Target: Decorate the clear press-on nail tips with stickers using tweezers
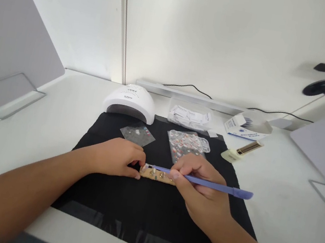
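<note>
Single head-worn view, looking forward and down from the near edge of the white table (54, 127), close over the black rectangular cloth mat (141, 205); white wall far.

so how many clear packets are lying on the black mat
2. A small packet lies behind the left hand, near the nail lamp. A larger packet of decorations lies behind the right hand. The hands may hide more.

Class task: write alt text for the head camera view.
A left hand steadies a small tan strip on a black mat while the right hand holds a purple brush to it. A white nail lamp sits behind.
</note>
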### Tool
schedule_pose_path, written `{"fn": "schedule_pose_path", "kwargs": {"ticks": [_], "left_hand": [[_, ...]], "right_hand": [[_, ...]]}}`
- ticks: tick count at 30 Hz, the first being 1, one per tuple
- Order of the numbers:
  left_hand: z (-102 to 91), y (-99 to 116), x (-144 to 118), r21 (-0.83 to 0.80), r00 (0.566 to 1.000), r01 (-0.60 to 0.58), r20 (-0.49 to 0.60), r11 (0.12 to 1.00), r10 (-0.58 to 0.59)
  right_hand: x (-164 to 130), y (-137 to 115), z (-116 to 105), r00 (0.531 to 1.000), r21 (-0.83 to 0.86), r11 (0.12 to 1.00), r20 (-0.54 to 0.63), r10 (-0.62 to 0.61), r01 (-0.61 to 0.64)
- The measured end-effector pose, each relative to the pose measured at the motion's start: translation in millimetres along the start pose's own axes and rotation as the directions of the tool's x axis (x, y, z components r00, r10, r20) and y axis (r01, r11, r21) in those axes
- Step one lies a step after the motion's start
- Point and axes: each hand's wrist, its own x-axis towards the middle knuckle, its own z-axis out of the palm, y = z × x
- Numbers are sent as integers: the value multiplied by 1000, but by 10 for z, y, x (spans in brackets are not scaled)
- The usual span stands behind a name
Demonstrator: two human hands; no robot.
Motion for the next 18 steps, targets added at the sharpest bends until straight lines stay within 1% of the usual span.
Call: {"fn": "schedule_pose_path", "kwargs": {"ticks": [2, 4, 8, 12, 18], "left_hand": [[17, -6, 15, -2, 1000, -6, -1, 1000, 6], [30, -1, 24, -5, 1000, -13, 2, 1000, 13], [21, 21, 19, -31, 1000, -21, 14, 999, 21], [-10, 8, 0, -85, 1000, -25, 2, 996, 25], [28, -56, -18, -244, 995, -102, -35, 964, 96]], "right_hand": [[6, -37, 0, 999, -89, 995, 22, -33, 35], [7, -70, 8, 997, -119, 990, 39, -68, 72], [-1, -103, 26, 992, -129, 985, 58, -112, 118], [-13, -117, 27, 986, -134, 978, 82, -147, 157], [-1, -151, 23, 978, -137, 971, 99, -183, 196]]}}
